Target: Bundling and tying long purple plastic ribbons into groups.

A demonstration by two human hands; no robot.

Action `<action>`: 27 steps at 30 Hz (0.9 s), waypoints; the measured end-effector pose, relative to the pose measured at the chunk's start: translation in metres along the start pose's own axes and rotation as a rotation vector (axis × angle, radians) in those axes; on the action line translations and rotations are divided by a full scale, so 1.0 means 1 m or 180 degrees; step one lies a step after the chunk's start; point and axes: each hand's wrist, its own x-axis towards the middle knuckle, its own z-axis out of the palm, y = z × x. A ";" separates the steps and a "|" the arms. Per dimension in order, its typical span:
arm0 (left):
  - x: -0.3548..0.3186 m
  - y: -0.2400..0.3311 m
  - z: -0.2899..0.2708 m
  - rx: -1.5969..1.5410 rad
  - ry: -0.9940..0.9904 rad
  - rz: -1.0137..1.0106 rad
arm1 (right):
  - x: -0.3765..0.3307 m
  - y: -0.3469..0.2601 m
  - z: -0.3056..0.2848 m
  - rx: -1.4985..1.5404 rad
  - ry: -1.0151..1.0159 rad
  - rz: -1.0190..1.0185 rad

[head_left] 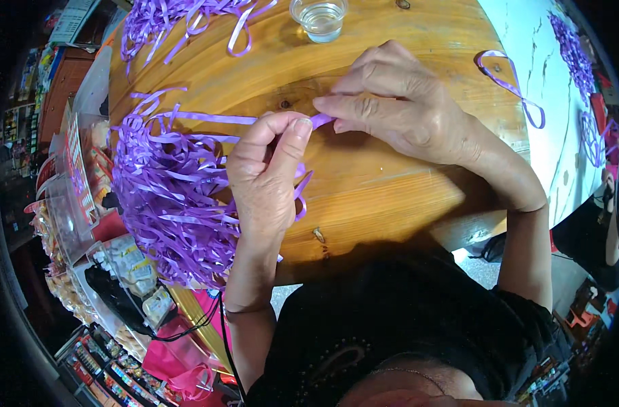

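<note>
A short stretch of purple ribbon (322,120) spans the gap between my two hands over the wooden table. My left hand (269,173) is closed, its thumb and forefinger pinching the ribbon. From the right, my right hand (408,102) meets the ribbon's other side with its fingers drawn together on it; the fingertips partly hide the strip. Beside and beneath my left hand lies a large tangled heap of purple ribbons (170,193). A strand runs from the heap toward my left fingers, and a loop of ribbon hangs out near my left wrist.
A clear plastic cup (320,22) of liquid stands at the table's far side, near another purple ribbon pile (153,27). One looped ribbon (503,85) lies right on the wooden table (391,203). Packaged goods (126,268) crowd the left edge. Another person (591,230) is at far right.
</note>
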 end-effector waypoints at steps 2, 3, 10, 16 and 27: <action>0.001 -0.001 -0.002 -0.0052 -0.0043 -0.0036 | -0.002 0.001 0.002 0.0017 -0.0036 -0.0066; 0.001 -0.001 -0.003 -0.0106 -0.0091 -0.0066 | -0.002 0.001 0.002 -0.0009 0.0004 -0.0088; 0.007 -0.011 -0.012 0.0859 -0.0400 0.1048 | 0.001 0.001 0.002 -0.0273 -0.0179 0.0071; 0.014 -0.012 -0.011 0.1274 -0.0115 0.1174 | -0.002 -0.003 0.004 0.0239 -0.0307 0.0512; 0.006 -0.017 0.016 -0.0903 -0.0109 0.0448 | 0.006 -0.015 0.000 0.3593 0.0023 0.2373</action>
